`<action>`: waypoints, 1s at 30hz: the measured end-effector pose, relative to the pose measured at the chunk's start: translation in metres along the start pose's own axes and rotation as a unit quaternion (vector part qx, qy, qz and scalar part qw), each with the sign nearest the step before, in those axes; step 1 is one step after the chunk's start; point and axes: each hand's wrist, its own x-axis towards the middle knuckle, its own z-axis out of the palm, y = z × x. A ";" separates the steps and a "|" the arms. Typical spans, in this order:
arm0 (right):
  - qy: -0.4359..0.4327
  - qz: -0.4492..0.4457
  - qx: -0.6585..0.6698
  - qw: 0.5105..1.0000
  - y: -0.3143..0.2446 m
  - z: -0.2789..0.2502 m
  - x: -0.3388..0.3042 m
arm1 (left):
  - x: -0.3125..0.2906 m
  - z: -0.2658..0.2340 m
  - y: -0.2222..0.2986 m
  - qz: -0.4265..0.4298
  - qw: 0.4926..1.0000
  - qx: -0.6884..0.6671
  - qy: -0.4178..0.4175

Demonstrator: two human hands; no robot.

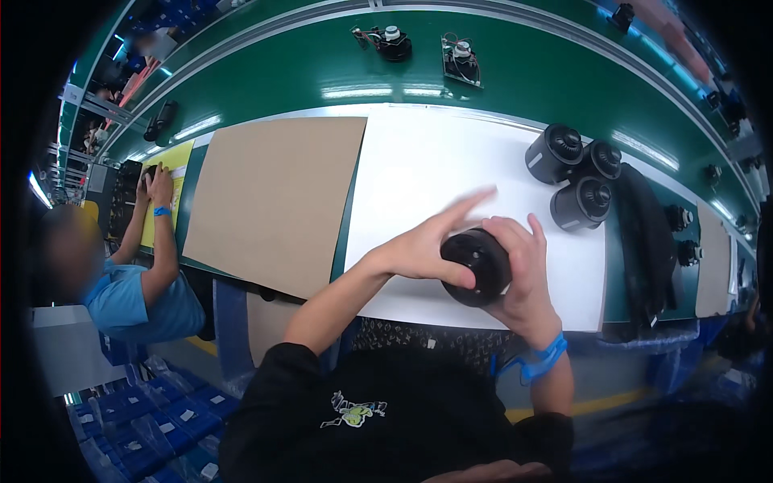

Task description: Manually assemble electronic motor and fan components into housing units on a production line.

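A glossy black round device [477, 266], domed on top, is above the white sheet near the front edge of the bench. My right hand [525, 274] grips its right side, fingers curved around it, and a blue band circles that wrist. My left hand [431, 241] is on the other side, its thumb lying across the device's top. The other left fingers stretch outward and apart, slightly blurred by motion. Farther right on the white sheet, three black cylindrical devices with ribbed round tops [581, 203] stand grouped together.
A brown board [274, 193] lies to my left, the white sheet [419, 161] before me. Black cloth [644, 241] drapes the bench at right. Wired assemblies [461, 60] sit on the green surface [290, 76] behind. A co-worker in blue [145, 298] works at far left, near blue crates [153, 419].
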 end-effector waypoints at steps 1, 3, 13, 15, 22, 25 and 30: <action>0.014 0.004 -0.038 0.999 -0.006 -0.001 0.005 | 0.000 -0.003 -0.002 -0.028 0.999 -0.021 -0.012; 0.037 0.078 0.021 0.996 -0.026 -0.016 0.017 | -0.007 0.002 -0.005 0.040 0.997 0.066 0.025; 0.002 0.151 0.306 0.940 0.004 0.007 0.010 | -0.018 0.010 -0.009 0.204 0.935 0.252 0.146; -0.004 0.150 0.314 0.938 0.011 0.007 0.012 | -0.016 0.010 -0.009 0.212 0.925 0.274 0.157; 0.071 0.175 0.118 0.975 0.023 -0.009 0.031 | 0.050 -0.041 0.004 0.276 0.862 0.384 0.182; 0.044 0.123 -0.052 0.990 0.022 -0.042 0.036 | 0.125 -0.114 0.013 0.298 0.770 0.523 0.214; -0.015 0.179 -0.213 0.961 0.065 -0.086 0.054 | 0.265 -0.205 0.008 0.109 0.710 0.685 0.117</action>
